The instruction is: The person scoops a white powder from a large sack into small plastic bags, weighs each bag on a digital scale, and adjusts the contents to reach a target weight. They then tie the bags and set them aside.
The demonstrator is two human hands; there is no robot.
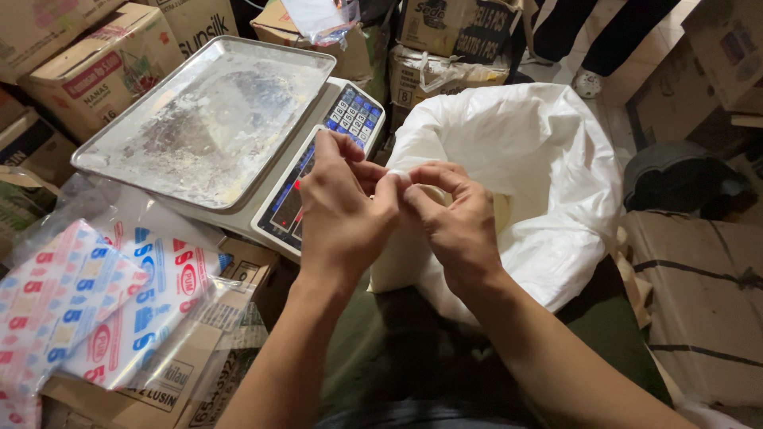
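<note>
We see a small white piece (397,175) pinched between both hands, right at the meeting point of the fingertips; too small to tell what it is. It sits above the near-left rim of the sack (556,159).

Left hand (343,208): fingers curled, thumb and forefinger closed on the white piece. Right hand (455,216): same pinch from the other side, fingertips touching the left hand's. Both forearms run up from the bottom edge of the view.

Sack: big, white, open-mouthed, rim rolled down, pale contents just visible behind the right hand. It stands just right of the scale (326,151).

Scale: white digital unit with keypad, partly hidden by the left hand. Its steel tray (207,111) is dusted with white powder.

Left of the hands, off the scale's near-left corner: a stack of clear bags (95,302) with red and blue print, lying on a carton (159,373).

More cartons (103,71) behind the scale's far edge and along the top. A taped brown box (699,294) sits to the right of the sack, with a dark bundle (675,175) above it. A person's dark trouser legs (604,32) and shoe show at top right.
</note>
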